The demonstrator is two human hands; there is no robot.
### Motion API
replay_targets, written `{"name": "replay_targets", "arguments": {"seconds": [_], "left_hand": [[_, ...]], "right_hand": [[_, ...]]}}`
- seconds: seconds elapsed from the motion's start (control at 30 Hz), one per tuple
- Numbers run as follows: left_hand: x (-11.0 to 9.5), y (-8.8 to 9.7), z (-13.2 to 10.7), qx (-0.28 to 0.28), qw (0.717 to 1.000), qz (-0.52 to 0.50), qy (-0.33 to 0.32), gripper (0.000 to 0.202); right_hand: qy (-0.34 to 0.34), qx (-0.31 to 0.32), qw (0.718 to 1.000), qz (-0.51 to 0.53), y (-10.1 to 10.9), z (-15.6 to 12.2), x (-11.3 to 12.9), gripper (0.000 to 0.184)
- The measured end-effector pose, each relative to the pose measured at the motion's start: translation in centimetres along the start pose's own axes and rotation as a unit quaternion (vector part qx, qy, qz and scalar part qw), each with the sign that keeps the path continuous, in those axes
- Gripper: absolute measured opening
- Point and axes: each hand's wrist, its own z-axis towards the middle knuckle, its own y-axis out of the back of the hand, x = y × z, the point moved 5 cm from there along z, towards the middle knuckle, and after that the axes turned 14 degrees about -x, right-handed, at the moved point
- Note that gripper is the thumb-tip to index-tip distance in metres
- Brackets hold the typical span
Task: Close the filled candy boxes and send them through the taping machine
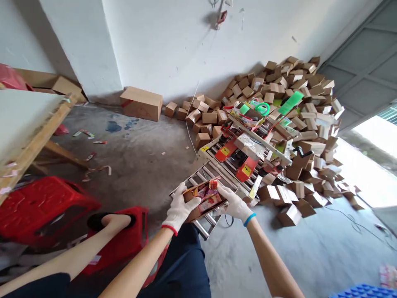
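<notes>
My left hand (180,210), in a white glove with a red cuff, grips the left side of an open cardboard box (192,212). Red and orange packets (208,195) fill the box, its flaps standing up. On the box's right side is my right hand (235,205), gloved in white with a blue cuff; its fingertips are partly hidden. Beneath the box lies the near end of a roller conveyor (201,228). Beyond it stands a carton-sealing machine (245,161) with orange guides, and a taped carton (249,145) sits in it.
Small cardboard boxes (279,87) lie in a large heap behind and right of the machine. A larger carton (141,103) stands by the wall. To my left are red plastic stools (40,211), a wooden-edged table (37,145) and another person's bare leg (93,250).
</notes>
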Motion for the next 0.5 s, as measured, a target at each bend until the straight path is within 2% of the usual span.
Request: {"name": "replay_targets", "arguments": {"seconds": [0.1, 0.17, 0.23, 0.3, 0.4, 0.43, 0.5], "left_hand": [[-0.3, -0.2, 0.1, -0.066, 0.995, 0.068, 0.013, 0.094], [-0.3, -0.5, -0.3, -0.085, 0.992, 0.092, 0.021, 0.093], [-0.2, -0.8, -0.4, -0.084, 0.993, 0.08, 0.032, 0.089], [-0.2, -0.7, -0.3, -0.072, 0.996, 0.028, 0.038, 0.077], [0.0, -0.2, -0.4, -0.014, 0.997, -0.031, 0.067, 0.051], [0.1, 0.0, -0.5, 0.004, 0.997, -0.03, 0.076, 0.051], [0.4, 0.3, -1.0, 0.019, 0.997, -0.014, 0.076, 0.067]], "right_hand": [[0.042, 0.078, 0.989, -0.115, -0.6, 0.7, 0.6, 0.074], [0.067, 0.113, 0.982, -0.135, -1.1, 1.8, 0.8, 0.053], [0.057, 0.13, 0.981, -0.13, -1.7, 3.3, 0.4, 0.043], [-0.003, 0.132, 0.979, -0.153, -2.3, 5.1, -0.5, 0.052], [-0.073, 0.163, 0.956, -0.231, -3.2, 7.1, -1.3, 0.071], [-0.074, 0.18, 0.947, -0.256, -3.5, 7.4, -1.2, 0.073], [-0.063, 0.197, 0.932, -0.299, -3.6, 7.5, -0.5, 0.075]]}}
